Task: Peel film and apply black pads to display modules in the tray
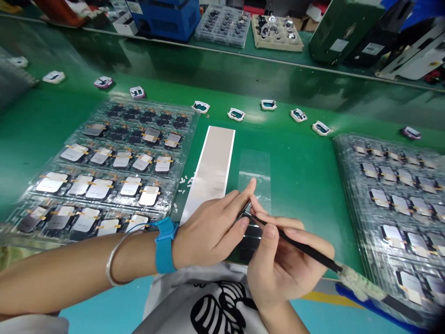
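Observation:
My left hand [217, 227], with a blue wrist strap [164, 245] and a silver bangle, pinches a small dark flat part [251, 234] at the near edge of the green table. My right hand [283, 264] grips black tweezers [299, 246] whose tips touch that part beside my left fingertips. A grey strip [212, 169] and a clear film sheet [255, 174] lie just beyond my hands.
A clear tray of silvery square parts [104, 171] lies on the left, a stack of similar trays [399, 204] on the right. Small white-framed pieces [236, 114] lie in a row farther back. Boxes, a blue machine [167, 16] and more trays line the back.

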{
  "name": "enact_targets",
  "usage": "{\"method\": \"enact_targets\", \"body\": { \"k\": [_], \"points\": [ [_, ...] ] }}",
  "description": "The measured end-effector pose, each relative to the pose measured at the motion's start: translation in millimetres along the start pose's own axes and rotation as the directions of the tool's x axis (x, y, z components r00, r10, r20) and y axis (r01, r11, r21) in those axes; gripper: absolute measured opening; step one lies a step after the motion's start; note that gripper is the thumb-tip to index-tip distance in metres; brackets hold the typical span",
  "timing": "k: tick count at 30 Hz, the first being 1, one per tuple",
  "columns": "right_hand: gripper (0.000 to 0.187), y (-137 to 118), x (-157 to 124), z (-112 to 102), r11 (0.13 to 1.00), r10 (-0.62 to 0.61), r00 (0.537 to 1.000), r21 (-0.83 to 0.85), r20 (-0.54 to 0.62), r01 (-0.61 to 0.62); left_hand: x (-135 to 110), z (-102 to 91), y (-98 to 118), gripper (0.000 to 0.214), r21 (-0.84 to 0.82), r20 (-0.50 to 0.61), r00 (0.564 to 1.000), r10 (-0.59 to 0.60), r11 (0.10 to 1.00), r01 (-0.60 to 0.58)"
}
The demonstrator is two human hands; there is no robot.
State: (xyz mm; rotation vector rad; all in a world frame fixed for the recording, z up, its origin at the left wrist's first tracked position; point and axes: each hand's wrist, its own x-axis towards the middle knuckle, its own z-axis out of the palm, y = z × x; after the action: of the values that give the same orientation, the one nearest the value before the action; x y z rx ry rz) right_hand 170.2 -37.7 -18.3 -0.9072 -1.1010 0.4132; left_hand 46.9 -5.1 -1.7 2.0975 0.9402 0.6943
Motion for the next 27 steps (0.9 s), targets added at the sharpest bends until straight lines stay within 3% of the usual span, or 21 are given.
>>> {"method": "enact_targets", "body": {
  "k": [27],
  "points": [
    [0.036,1.3,-0.7,-1.8,0.997,-0.076,0.997,-0.005,0.024,0.076,2.9,-1.6,-1.8,0.054,-0.010,0.004,1.000,-0.017,1.000,0.017]
  ]
}}
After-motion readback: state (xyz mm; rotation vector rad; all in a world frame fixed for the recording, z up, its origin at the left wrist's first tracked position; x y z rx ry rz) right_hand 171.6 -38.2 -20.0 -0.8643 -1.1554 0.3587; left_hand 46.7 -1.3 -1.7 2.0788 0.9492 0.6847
